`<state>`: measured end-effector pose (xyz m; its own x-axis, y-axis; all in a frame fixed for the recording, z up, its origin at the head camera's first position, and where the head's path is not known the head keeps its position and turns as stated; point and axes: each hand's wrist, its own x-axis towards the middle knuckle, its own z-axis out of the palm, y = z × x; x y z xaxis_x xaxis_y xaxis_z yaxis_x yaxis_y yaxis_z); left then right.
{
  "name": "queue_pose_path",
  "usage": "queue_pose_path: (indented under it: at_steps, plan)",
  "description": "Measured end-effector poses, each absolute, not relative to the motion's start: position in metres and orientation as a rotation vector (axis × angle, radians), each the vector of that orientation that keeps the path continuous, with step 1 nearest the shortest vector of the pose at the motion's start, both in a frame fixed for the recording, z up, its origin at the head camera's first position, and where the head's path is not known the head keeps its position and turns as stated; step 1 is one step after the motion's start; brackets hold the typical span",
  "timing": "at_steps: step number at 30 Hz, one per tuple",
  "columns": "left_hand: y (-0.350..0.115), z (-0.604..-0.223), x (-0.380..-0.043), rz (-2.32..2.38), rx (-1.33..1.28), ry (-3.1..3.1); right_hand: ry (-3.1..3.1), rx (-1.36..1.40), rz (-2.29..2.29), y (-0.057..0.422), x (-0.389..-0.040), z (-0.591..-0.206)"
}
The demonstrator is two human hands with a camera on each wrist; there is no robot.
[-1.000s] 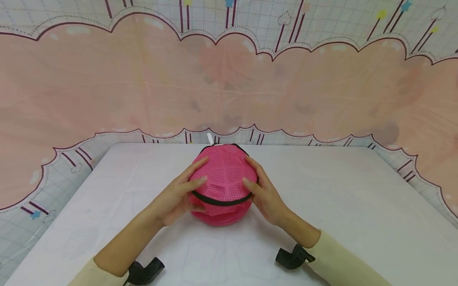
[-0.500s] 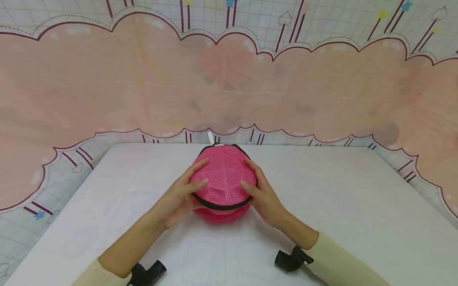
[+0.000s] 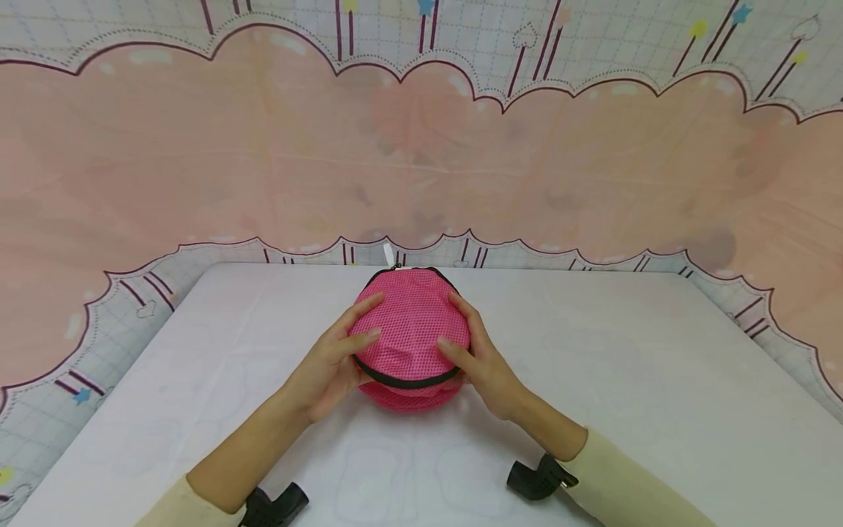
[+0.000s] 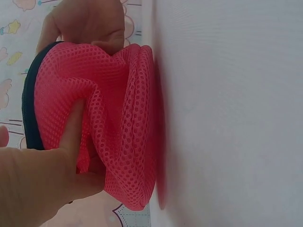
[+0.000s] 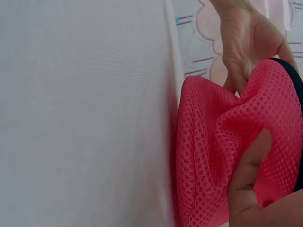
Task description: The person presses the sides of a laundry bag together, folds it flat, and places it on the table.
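Observation:
A round pink mesh laundry bag (image 3: pixel 415 322) with black trim stands on the white table in the head view. From its far top edge a white zipper pull (image 3: pixel 388 254) sticks up. My left hand (image 3: pixel 329 369) grips the bag's left side, thumb and index finger on the top panel. On the right side my right hand (image 3: pixel 490 369) grips it in the same way. In the left wrist view, left fingers (image 4: pixel 73 127) press into the folded mesh side wall (image 4: pixel 137 109). The right wrist view shows my right hand (image 5: pixel 253 184) with a finger denting the creased mesh.
The white tabletop (image 3: pixel 626 366) spreads around the bag, its far edge close behind. A peach and white patterned cloth (image 3: pixel 527 168) hangs behind the table. Black wrist mounts (image 3: pixel 540 477) sit under both forearms, near the cream sleeves (image 3: pixel 639 483).
Both hands have moved slightly closer together, squeezing the bag a little narrower. The right thumb has slid a little inward over the top panel, and less of the lower side shows.

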<state>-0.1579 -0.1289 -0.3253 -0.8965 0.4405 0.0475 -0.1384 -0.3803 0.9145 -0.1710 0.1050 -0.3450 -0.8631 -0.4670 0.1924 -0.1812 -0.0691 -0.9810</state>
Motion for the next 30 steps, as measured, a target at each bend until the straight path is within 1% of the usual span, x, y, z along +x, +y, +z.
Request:
queue_pose_path:
  at_steps: [4,11,15,21,30]
  plan:
    - [-0.1288,-0.3249,-0.1585,2.320,0.393,1.498,1.939,-0.691,-2.035,0.1056,-0.1707,-0.3445]
    - [-0.1282,-0.3243,-0.1592,2.313,0.381,1.498,1.716,-0.696,-2.162,0.1035,-0.1705,-0.3436]
    - [-0.1277,-0.3245,-0.1592,2.305,0.366,1.495,1.698,-0.697,-2.205,0.1022,-0.1708,-0.3439]
    - [-0.1272,-0.3253,-0.1600,2.285,0.334,1.530,1.687,-0.627,-2.224,0.1003,-0.1708,-0.3443]
    - [-0.1282,-0.3264,-0.1602,2.269,0.346,1.549,1.669,-0.565,-2.253,0.0986,-0.1715,-0.3452]
